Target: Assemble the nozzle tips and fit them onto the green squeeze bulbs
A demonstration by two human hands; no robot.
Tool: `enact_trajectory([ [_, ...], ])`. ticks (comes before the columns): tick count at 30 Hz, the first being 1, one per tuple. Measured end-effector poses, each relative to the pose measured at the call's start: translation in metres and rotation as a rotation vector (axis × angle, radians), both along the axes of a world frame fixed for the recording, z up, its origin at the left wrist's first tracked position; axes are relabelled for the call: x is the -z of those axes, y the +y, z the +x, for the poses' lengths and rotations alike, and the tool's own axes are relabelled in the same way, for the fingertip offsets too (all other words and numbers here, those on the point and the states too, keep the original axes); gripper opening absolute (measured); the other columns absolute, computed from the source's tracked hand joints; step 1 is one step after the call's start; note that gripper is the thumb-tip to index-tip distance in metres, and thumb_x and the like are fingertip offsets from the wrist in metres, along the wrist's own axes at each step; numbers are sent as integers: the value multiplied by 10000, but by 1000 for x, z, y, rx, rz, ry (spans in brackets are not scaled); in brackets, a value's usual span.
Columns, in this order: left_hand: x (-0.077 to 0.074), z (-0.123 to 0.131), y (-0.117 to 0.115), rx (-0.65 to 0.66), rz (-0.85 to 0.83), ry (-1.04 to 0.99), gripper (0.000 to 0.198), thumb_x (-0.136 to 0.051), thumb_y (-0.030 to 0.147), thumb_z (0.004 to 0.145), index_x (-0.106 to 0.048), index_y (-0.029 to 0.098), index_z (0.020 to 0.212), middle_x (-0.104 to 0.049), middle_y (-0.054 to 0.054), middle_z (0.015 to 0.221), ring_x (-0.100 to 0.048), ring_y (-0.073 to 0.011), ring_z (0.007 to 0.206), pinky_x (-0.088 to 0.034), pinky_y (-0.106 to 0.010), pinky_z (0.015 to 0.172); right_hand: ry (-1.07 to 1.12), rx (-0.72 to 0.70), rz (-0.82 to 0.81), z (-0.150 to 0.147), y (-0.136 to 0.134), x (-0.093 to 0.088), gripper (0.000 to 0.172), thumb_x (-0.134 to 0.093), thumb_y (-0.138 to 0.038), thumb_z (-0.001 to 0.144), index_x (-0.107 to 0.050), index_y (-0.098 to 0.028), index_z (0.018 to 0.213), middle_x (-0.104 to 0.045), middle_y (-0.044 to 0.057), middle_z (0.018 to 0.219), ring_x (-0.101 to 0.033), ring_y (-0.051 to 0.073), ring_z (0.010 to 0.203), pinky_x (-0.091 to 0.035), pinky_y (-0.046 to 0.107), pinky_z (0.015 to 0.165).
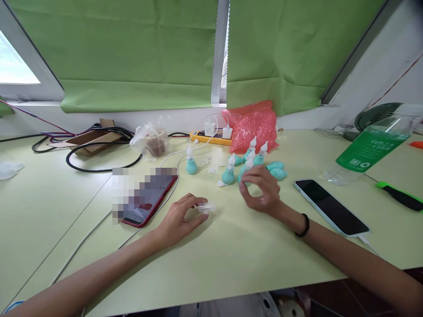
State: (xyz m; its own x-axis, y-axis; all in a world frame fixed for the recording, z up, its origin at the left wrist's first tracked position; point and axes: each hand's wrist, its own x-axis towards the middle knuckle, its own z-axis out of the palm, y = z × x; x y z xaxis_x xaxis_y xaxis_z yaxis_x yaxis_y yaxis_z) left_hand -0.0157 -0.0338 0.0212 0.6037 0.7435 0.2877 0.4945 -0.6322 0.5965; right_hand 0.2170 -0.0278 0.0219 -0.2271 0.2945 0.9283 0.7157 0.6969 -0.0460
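Pinching a clear tube (206, 207), the left hand (176, 222) is nearly closed; right hand (268, 191) curls, contents unclear. Mid-frame, tipped teal bulbs (228, 176) stand; loose clear pieces (205, 160) lie unfitted.

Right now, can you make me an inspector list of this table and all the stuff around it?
Surface: pale yellow table, with a seam at the left.
Work things: clear plastic piece; teal bulbs with pale tips, mostly grouped, one standing apart to the left.
Clutter: red-cased phone, white-edged phone, green-labelled bottle, pink bubble bag.
Hands: Left hand pinches the plastic piece; right hand is curled in front of the bulbs, and I can't tell if it holds anything.
Cables: black cables in loops at the left; white ones run from the yellow power strip.
Surroundings: green blinds behind.
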Motion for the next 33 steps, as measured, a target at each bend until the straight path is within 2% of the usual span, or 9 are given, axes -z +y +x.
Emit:
enact_trajectory([
  [4, 0, -1, 0, -12, -6, 12, 249, -499, 311, 775, -567, 153, 954, -576, -66, 893, -556, -165, 798, -427, -276, 723, 9, 475, -92, 31, 6, -39, 99, -454, -230, 725, -517, -189, 790, -589, 61, 762, -541, 185, 712, -418, 319, 656],
  [7, 0, -1, 0, 4, 20, -1, 258, -494, 308, 780, -570, 133, 954, -583, -71, 866, -550, -172, 811, -425, -279, 729, -15, 850, -473, 58, 9, -63, 189, -431, -328, 726, -548, -191, 784, -594, 57, 745, -544, 202, 706, -380, 313, 615],
  [10, 1, -2, 0, -6, 21, 3, 263, -491, 308, 782, -570, 140, 968, -584, -68, 864, -549, -170, 810, -424, -286, 735, -191, 1036, -866, 84, 13, -67, 366, -503, -509, 616, -570, -227, 840, -600, 65, 764, -542, 282, 757, -356, 352, 591],
  [15, 3, -2, -1, -68, 21, 1, 266, -504, 304, 763, -543, 162, 984, -588, -55, 894, -555, -166, 807, -429, -291, 724, -456, 1079, -1148, 99, 23, -44, 455, -562, -440, 555, -539, -207, 946, -581, 103, 898, -539, 299, 822, -349, 328, 572],
  [20, 4, -2, -2, -84, 35, 0, 210, -537, 273, 723, -535, 169, 905, -605, -31, 842, -562, -160, 766, -436, -284, 691, -511, 1070, -1157, 88, 28, -30, 391, -562, -299, 549, -537, -176, 920, -584, 113, 885, -553, 289, 807, -351, 313, 565],
  [24, 5, -3, 0, -67, 42, -6, 201, -558, 289, 716, -556, 171, 879, -605, -30, 814, -568, -153, 736, -438, -266, 665, -469, 1078, -1106, 83, 21, -43, 314, -536, -385, 582, -560, -178, 818, -584, 107, 842, -556, 284, 777, -363, 319, 554],
  [27, 5, -3, 1, -68, 0, -2, 242, -555, 321, 727, -566, 166, 912, -607, -34, 795, -569, -148, 724, -440, -255, 657, -378, 829, -1209, 79, 8, -60, 292, -520, -447, 608, -550, -166, 684, -582, 70, 674, -564, 231, 634, -391, 307, 514],
  [30, 2, -2, 0, -61, -52, 24, 253, -523, 339, 750, -568, 162, 926, -613, -38, 799, -568, -144, 711, -440, -255, 658, -273, 66, -1512, 66, -3, -66, 252, -541, -394, 632, -550, -164, 735, -572, 14, 614, -551, 147, 539, -431, 253, 495],
  [33, -2, 0, -2, -44, -46, 37, 263, -484, 329, 772, -556, 160, 960, -610, -38, 796, -565, -140, 694, -440, -258, 660, -185, -673, -1590, 40, -7, -49, 362, -617, -368, 574, -548, -159, 862, -579, 24, 748, -568, 149, 646, -468, 249, 539],
])
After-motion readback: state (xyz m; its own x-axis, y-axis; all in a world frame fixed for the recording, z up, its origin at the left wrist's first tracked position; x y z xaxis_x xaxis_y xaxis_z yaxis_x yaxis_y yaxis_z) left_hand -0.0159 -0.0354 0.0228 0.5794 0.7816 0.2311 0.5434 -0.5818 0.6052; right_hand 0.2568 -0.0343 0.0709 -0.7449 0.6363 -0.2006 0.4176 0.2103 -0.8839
